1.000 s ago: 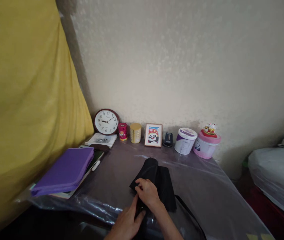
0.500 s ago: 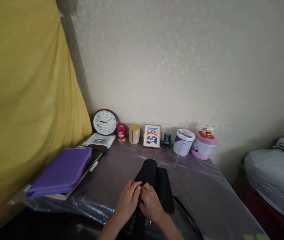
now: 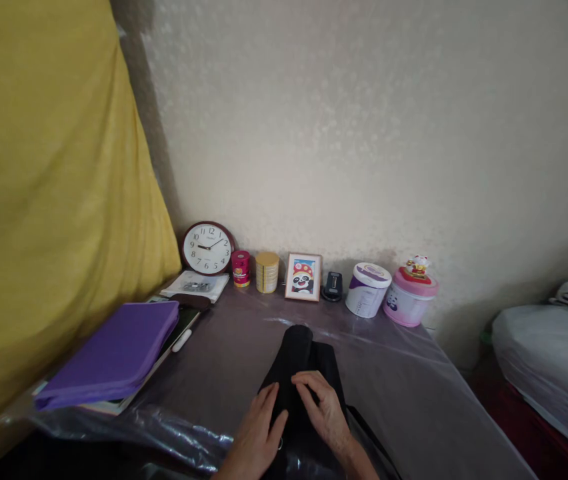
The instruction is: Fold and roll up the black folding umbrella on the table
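A black folded piece of fabric with a strap (image 3: 297, 343), perhaps a bag, lies at the front of the table. My left hand (image 3: 259, 427) rests on its near left side, fingers stretched and thumb apart. Across its right part lies my right hand (image 3: 321, 407), fingers extended and slightly bent on the cloth. Neither hand grips it. A small metal ring shows beside my left thumb. The strap (image 3: 371, 433) trails off toward the lower right. My hands and forearms hide some of the near part.
A purple folder (image 3: 114, 353) lies on books at the left, by a white pen-like object (image 3: 182, 341). Along the wall stand a clock (image 3: 208, 247), a pink tin (image 3: 241, 269), a yellow-lidded can (image 3: 267, 273), a panda picture frame (image 3: 303, 277) and two tubs. Plastic covers the table (image 3: 414, 400).
My hands were close together, gripping the fabric at its middle. Now they have come apart, their fingers straightened over it. The view has shifted slightly.
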A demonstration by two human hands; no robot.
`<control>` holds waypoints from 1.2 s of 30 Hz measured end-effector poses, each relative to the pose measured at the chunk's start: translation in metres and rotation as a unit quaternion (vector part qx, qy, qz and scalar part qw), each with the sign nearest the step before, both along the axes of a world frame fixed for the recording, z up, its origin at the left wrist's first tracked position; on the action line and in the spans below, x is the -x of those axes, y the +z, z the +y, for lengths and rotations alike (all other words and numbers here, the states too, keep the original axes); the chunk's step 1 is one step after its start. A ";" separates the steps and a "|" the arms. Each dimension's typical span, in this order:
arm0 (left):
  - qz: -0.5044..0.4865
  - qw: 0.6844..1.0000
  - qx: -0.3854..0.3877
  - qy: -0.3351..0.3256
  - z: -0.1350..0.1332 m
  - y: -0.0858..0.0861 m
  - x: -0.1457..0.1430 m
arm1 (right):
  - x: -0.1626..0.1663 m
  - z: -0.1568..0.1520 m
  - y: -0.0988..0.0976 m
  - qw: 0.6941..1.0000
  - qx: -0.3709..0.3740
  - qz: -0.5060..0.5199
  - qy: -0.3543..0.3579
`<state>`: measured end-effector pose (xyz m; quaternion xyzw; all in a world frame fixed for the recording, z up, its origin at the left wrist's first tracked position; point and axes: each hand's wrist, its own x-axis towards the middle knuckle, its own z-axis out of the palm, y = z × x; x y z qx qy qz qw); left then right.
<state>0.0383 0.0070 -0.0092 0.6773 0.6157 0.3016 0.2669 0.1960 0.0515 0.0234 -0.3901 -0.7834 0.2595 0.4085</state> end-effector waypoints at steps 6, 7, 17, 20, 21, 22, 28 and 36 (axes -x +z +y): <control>0.126 0.990 0.056 -0.008 -0.010 -0.006 -0.014 | 0.011 0.036 -0.018 0.986 -0.089 -0.135 0.049; 0.135 0.989 0.066 -0.006 -0.009 -0.005 -0.014 | 0.013 0.045 -0.018 0.983 -0.096 -0.148 0.048; 0.138 0.986 0.092 0.019 -0.007 -0.004 -0.016 | 0.016 0.134 -0.019 0.962 -0.114 -0.239 -0.061; 0.153 0.982 0.107 0.031 -0.007 0.000 -0.017 | 0.017 0.125 -0.013 0.959 -0.134 -0.215 -0.123; 0.159 0.980 0.114 0.034 -0.007 0.001 -0.017 | 0.018 0.115 -0.011 0.962 -0.148 -0.198 -0.115; 0.164 0.978 0.124 0.036 -0.007 0.002 -0.017 | 0.020 0.104 -0.010 0.966 -0.163 -0.180 -0.093; 0.165 0.973 0.158 0.033 -0.011 0.015 -0.020 | 0.032 0.068 -0.024 0.969 -0.158 -0.187 0.015; 0.163 0.968 0.189 0.018 -0.016 0.027 -0.020 | -0.029 0.120 -0.039 0.955 -0.117 -0.099 -0.253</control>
